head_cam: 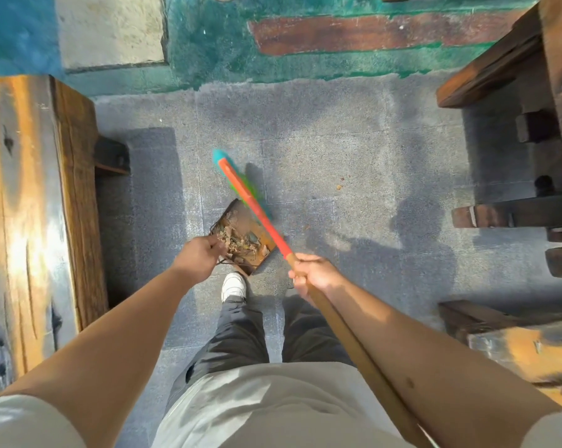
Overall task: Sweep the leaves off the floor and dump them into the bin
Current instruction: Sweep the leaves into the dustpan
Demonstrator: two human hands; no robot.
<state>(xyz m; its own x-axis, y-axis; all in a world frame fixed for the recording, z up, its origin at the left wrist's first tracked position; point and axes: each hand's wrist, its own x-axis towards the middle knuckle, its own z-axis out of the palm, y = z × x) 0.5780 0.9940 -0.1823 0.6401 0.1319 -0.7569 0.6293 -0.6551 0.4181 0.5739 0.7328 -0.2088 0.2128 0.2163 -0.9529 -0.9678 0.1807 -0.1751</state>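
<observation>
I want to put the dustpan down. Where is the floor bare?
Bare floor lies right of the broom, before the dark bench. It is crowded around the dustpan, shoe and left hand.

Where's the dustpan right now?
In the head view the dustpan sits low over the grey floor near centre, held by the left hand, just ahead of the white shoe and under the broom.

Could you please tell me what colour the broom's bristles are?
The broom's bristles are teal and green, blurred; head view shows it best.
</observation>
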